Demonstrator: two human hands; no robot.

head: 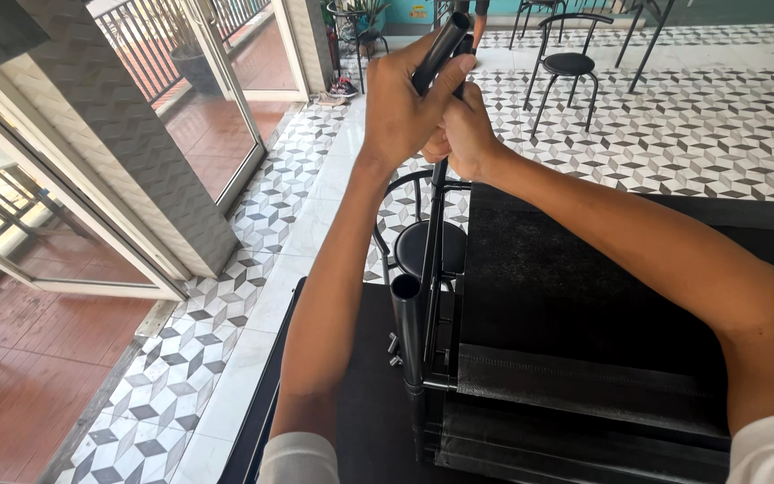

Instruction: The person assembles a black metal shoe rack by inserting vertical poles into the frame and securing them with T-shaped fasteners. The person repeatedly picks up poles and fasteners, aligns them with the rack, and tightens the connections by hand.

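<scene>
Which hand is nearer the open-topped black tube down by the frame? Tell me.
Left. The left hand grips the raised black pole almost straight above the open-topped tube; the right hand clasps the pole further right.

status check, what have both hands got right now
Left hand shut on upright black metal tube. Right hand gripping same tube just below. Open-ended second black tube stands beside black fabric frame. Nothing obstructing.
</scene>
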